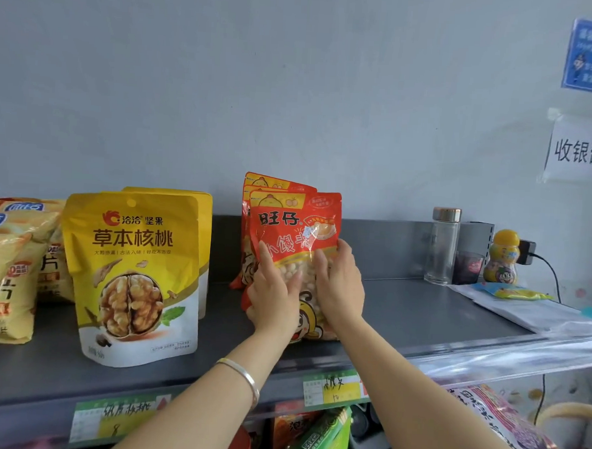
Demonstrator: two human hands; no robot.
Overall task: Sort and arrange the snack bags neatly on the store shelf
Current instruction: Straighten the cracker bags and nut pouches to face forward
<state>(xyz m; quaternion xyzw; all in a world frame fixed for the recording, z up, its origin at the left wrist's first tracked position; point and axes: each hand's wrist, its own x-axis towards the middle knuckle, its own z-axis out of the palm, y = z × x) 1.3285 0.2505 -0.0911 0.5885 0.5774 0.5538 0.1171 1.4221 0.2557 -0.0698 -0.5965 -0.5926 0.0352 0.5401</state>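
A red snack bag point(288, 220) with a clear window stands upright at the middle of the grey top shelf point(420, 310), in front of two more red bags point(273, 182). My left hand point(274, 292) lies on its front with fingers straight, thumb at the bag's left edge. My right hand point(339, 285) presses the bag's right side, fingers flat on the front. Left of them stand two yellow walnut bags point(130, 277), one behind the other. Yellow chip bags point(8, 260) are piled at the far left.
At the shelf's right end stand a clear glass bottle point(443, 245), a dark cup point(469, 267) and a yellow jar point(502, 259), with a plastic sleeve point(523, 311) and a small packet lying flat. Price tags point(334, 387) line the shelf's front edge. More goods sit below.
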